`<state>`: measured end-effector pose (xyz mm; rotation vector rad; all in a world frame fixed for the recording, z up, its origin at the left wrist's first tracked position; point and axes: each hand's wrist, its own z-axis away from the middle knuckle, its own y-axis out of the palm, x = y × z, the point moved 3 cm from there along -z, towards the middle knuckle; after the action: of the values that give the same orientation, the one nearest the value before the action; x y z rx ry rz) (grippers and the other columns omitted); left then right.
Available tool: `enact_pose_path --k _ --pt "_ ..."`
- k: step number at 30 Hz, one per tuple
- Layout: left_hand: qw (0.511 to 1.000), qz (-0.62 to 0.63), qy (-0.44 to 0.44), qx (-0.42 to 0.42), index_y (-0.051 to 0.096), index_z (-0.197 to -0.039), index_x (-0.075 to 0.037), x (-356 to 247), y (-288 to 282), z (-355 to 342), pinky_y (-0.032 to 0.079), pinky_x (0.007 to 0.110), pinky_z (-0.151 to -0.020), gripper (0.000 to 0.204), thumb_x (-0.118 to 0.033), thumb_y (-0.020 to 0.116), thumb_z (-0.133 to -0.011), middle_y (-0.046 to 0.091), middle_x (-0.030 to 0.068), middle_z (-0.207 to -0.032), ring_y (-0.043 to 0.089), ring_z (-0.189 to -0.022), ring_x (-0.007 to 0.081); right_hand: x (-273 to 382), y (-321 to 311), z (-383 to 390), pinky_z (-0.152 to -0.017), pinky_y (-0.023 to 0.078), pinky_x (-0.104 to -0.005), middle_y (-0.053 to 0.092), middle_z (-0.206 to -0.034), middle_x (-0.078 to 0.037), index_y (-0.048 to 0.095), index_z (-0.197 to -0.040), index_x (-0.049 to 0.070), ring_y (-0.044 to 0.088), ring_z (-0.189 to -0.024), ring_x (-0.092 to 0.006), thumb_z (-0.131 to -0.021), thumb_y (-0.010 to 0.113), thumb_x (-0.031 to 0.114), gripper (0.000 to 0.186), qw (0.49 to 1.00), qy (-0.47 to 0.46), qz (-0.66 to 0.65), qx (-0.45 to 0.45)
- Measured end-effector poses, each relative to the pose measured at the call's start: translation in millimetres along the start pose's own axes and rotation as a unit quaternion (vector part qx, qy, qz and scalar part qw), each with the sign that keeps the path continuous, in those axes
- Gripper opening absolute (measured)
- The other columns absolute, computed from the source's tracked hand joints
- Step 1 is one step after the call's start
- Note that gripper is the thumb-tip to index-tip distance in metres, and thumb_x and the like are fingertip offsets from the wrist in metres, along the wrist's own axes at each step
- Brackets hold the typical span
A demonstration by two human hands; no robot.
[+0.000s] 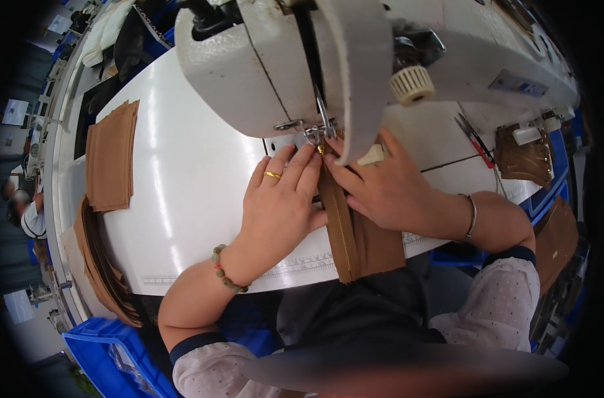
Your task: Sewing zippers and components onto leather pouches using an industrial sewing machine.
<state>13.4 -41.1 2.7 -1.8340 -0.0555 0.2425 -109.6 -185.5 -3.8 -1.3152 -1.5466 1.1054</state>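
A brown fabric piece with a gold-toothed zipper runs from under the sewing machine's presser foot toward my lap. My left hand, wearing a gold ring, lies flat just left of the zipper, fingers stretched toward the foot. On the other side, my right hand has its fingers bent and pressed together on the fabric beside the zipper's upper end. The machine head partly hides those fingertips. At the foot, a metal zipper pull shows.
The white sewing machine stands over the white table. Brown fabric pieces are stacked at left, with more draped over the edge. Scissors and brown zippered pieces lie right. A blue crate stands lower left.
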Motion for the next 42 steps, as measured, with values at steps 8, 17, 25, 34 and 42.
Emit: enact_pose_path --k 8,17,25,34,42 --pt "0.999 -0.034 0.018 -0.003 0.06 -0.138 -0.003 -10 -1 9 0.044 0.05 -0.111 0.084 -0.041 0.084 -0.067 0.058 0.0103 -0.146 0.055 -0.133 0.033 5 -2 5 -0.112 0.039 -0.0589 0.061 -0.137 -0.019 0.065 -0.124 0.002 0.052 -0.137 -0.0359 -0.088 0.075 0.036 0.05 1.0 -0.004 0.027 0.011" --pt "0.993 0.08 0.083 -0.034 0.067 -0.131 0.001 -39 -8 49 0.058 0.037 -0.094 0.054 -0.009 0.068 -0.078 0.069 0.0166 -0.134 0.068 -0.121 0.0319 56 -20 61 -0.103 0.052 -0.0481 0.068 -0.118 -0.02 0.069 -0.114 -0.001 0.066 -0.116 -0.034 -0.086 0.07 0.021 0.035 0.985 -0.068 -0.143 -0.071" --pt "0.993 0.026 0.042 -0.105 0.077 -0.116 -0.005 -67 -12 66 0.062 0.033 -0.085 0.046 -0.008 0.078 -0.07 0.076 0.0088 -0.119 0.073 -0.109 0.0264 77 -4 84 -0.097 0.056 -0.0417 0.069 -0.106 -0.009 0.076 -0.095 0.008 0.069 -0.104 -0.0251 -0.084 0.075 0.019 0.016 0.977 -0.112 -0.082 -0.162" --pt "0.993 0.011 0.037 -0.112 0.076 -0.117 -0.005 -70 -6 71 0.061 0.034 -0.086 0.048 -0.011 0.079 -0.07 0.075 0.0102 -0.121 0.073 -0.11 0.0268 76 -4 84 -0.094 0.058 -0.0404 0.07 -0.098 -0.007 0.076 -0.091 0.006 0.07 -0.099 -0.0239 -0.083 0.08 0.022 0.018 0.964 -0.148 -0.068 -0.209" --pt "0.996 -0.006 0.026 -0.085 0.071 -0.127 -0.002 -80 -1 79 0.058 0.038 -0.093 0.062 -0.041 0.084 -0.08 0.072 0.0156 -0.129 0.069 -0.121 0.0318 13 -28 25 -0.072 0.056 -0.0356 0.065 -0.101 -0.008 0.068 -0.095 0.007 0.066 -0.091 -0.0257 -0.087 0.077 0.035 0.03 0.976 -0.076 -0.164 -0.121"
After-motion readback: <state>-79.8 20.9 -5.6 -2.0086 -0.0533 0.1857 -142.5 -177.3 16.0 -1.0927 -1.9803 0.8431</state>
